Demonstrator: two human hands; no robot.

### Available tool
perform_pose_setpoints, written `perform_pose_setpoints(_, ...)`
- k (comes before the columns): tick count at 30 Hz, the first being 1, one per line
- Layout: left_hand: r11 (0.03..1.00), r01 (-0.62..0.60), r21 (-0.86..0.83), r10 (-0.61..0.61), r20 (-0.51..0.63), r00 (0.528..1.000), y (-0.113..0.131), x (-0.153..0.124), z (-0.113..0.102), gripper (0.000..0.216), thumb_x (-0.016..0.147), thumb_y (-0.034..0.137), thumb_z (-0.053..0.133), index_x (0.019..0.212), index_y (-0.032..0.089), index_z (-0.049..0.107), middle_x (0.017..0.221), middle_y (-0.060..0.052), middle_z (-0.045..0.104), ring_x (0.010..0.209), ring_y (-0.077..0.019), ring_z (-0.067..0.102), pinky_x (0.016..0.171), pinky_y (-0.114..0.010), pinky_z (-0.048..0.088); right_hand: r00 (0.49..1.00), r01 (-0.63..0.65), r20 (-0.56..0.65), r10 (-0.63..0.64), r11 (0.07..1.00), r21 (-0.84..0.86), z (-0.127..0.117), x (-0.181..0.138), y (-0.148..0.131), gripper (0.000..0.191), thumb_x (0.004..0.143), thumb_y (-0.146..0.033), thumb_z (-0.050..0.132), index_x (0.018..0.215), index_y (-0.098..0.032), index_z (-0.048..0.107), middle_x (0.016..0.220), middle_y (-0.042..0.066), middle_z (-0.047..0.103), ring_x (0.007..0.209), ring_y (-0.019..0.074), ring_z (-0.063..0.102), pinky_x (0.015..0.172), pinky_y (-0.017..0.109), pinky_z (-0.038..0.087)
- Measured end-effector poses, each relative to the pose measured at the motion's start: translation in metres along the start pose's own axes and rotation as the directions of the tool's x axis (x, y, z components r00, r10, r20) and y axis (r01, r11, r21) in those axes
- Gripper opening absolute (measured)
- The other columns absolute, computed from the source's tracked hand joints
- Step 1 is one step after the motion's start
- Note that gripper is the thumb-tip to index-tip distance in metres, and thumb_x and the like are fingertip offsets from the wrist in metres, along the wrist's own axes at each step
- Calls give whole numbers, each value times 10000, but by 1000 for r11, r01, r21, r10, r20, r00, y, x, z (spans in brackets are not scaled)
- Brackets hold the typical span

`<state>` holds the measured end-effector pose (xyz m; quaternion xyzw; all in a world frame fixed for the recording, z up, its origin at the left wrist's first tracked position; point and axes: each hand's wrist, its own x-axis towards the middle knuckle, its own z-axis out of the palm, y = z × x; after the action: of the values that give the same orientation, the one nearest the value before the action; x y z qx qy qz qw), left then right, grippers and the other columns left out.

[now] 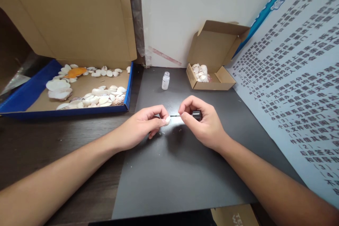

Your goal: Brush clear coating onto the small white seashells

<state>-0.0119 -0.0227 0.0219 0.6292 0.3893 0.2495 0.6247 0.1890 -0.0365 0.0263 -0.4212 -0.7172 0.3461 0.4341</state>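
Observation:
My left hand [144,125] is closed, pinching a small white shell [167,120] between thumb and fingers just above the dark mat [180,169]. My right hand [202,122] is closed on a thin brush with a dark cap [196,115]. The brush tip points left and nearly touches the shell. A small clear open bottle [165,80] stands upright on the mat behind my hands.
A large blue-rimmed cardboard box [129,84] with several shells, one orange, lies at the left. A small open cardboard box [212,81] with a few shells sits at the back right. A printed poster [296,88] leans along the right. White wall behind.

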Motion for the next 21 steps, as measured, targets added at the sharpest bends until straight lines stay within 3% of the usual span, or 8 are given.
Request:
perform_pose_setpoints(6, 1000, 5, 19, -5, -2, 1000, 0, -1, -1, 125, 892, 292, 527, 822, 189, 517, 551, 79, 434, 538, -91, 403, 563, -236, 314, 998, 2, 70, -5, 999, 40, 1, 0, 0, 101, 832, -99, 555, 791, -190, 574, 655, -55, 525, 582, 84, 469, 564, 218, 380)
perform_pose_setpoints(12, 1000, -9, 17, 9, -2, 1000, 0, 0, -1, 146, 893, 306, 544, 810, 188, 519, 562, 80, 434, 549, -87, 397, 568, -230, 313, 998, -25, -55, 25, 1000, -11, 0, 1, 0, 97, 829, -100, 555, 795, -190, 563, 653, -52, 514, 590, 90, 468, 580, 228, 389)
perform_pose_setpoints(18, 1000, 5, 25, -5, 1, 1000, -2, 0, -1, 131, 888, 296, 536, 811, 192, 510, 567, 79, 415, 550, -91, 389, 567, -237, 301, 999, -4, 53, 2, 999, 34, 1, 1, 0, 93, 845, -115, 553, 795, -191, 571, 654, -51, 516, 581, 88, 461, 567, 227, 383)
perform_pose_setpoints(21, 1000, -1, 28, 0, 3, 1000, -2, -1, -1, 143, 894, 302, 538, 809, 191, 513, 569, 79, 418, 553, -89, 391, 569, -235, 302, 1000, -17, 22, 17, 1000, 9, 3, 1, 1, 95, 842, -106, 550, 804, -190, 570, 656, -52, 516, 584, 88, 460, 571, 226, 384)
